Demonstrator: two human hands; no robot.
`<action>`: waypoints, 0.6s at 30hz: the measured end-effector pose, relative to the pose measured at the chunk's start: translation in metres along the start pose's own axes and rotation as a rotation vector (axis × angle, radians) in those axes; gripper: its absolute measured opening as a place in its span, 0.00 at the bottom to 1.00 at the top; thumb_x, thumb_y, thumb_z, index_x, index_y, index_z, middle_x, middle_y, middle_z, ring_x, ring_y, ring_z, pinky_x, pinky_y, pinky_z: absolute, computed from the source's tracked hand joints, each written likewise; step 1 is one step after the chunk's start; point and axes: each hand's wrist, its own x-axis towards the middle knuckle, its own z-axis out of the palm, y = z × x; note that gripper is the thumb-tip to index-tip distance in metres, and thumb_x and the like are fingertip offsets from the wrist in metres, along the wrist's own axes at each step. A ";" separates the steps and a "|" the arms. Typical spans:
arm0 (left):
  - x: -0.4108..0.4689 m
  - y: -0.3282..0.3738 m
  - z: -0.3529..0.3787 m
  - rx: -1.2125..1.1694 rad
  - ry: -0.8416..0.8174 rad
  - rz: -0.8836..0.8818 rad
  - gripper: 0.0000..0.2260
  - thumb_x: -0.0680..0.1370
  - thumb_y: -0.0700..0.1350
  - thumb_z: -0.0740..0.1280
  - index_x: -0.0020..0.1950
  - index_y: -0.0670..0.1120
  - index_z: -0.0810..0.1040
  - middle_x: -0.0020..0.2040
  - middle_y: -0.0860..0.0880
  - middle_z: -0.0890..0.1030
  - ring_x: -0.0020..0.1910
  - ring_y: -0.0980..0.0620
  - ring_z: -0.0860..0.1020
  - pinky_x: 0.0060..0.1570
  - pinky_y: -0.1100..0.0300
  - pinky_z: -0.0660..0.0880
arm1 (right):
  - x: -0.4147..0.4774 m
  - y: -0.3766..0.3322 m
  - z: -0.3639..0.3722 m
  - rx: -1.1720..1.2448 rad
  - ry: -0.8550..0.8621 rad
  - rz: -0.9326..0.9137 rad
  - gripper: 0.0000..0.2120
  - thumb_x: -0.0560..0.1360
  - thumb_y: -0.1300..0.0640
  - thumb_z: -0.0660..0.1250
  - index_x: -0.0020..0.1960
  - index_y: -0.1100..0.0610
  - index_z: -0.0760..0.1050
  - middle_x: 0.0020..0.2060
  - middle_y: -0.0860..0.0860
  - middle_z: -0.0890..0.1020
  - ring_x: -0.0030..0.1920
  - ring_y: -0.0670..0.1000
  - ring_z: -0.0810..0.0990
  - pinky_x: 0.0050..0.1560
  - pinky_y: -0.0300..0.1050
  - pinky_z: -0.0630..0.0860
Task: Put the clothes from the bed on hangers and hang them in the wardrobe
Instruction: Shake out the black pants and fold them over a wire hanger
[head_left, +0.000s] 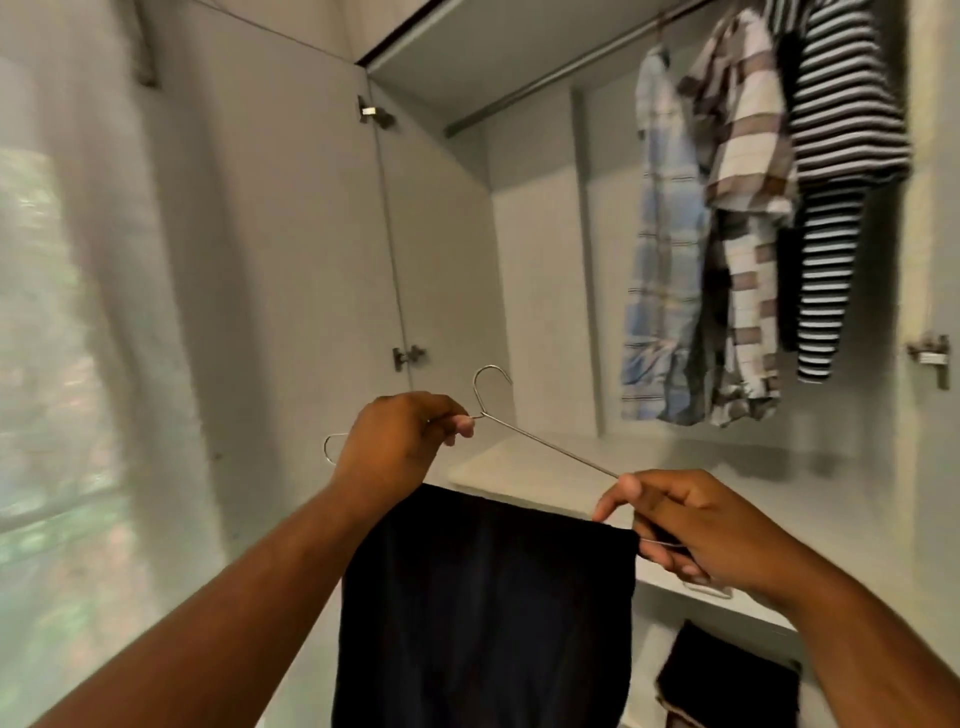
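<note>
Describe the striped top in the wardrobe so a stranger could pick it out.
In the open wardrobe, a rail runs high across it with clothes hanging from it. The striped top is the rightmost in view. It alone has narrow black-and-white horizontal stripes; the blue shirt and brown shirt to its left are checked.

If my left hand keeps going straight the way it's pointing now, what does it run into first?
Past the wire hanger it pinches, your left hand points into the wardrobe; the way looks free until the back panel, well left of the hanging shirts. Depth is hard to judge.
</note>
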 end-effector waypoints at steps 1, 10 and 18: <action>0.016 0.000 0.017 -0.018 -0.014 0.036 0.09 0.81 0.54 0.66 0.49 0.56 0.85 0.41 0.58 0.83 0.43 0.62 0.80 0.46 0.65 0.75 | 0.002 0.007 -0.008 -0.008 0.051 0.013 0.19 0.79 0.40 0.59 0.50 0.49 0.85 0.27 0.56 0.72 0.24 0.50 0.64 0.28 0.40 0.62; 0.151 0.015 0.141 -0.209 -0.108 0.235 0.08 0.81 0.55 0.67 0.47 0.57 0.85 0.37 0.58 0.83 0.41 0.60 0.80 0.44 0.60 0.75 | 0.029 0.039 -0.090 -0.136 0.405 0.090 0.19 0.79 0.40 0.60 0.49 0.50 0.85 0.27 0.58 0.72 0.26 0.54 0.65 0.29 0.43 0.64; 0.266 0.002 0.205 -0.282 -0.130 0.313 0.10 0.81 0.57 0.65 0.49 0.57 0.85 0.40 0.57 0.83 0.42 0.57 0.80 0.44 0.59 0.76 | 0.108 0.039 -0.149 -0.265 0.464 0.213 0.18 0.81 0.44 0.60 0.50 0.53 0.84 0.30 0.60 0.80 0.25 0.54 0.69 0.29 0.44 0.69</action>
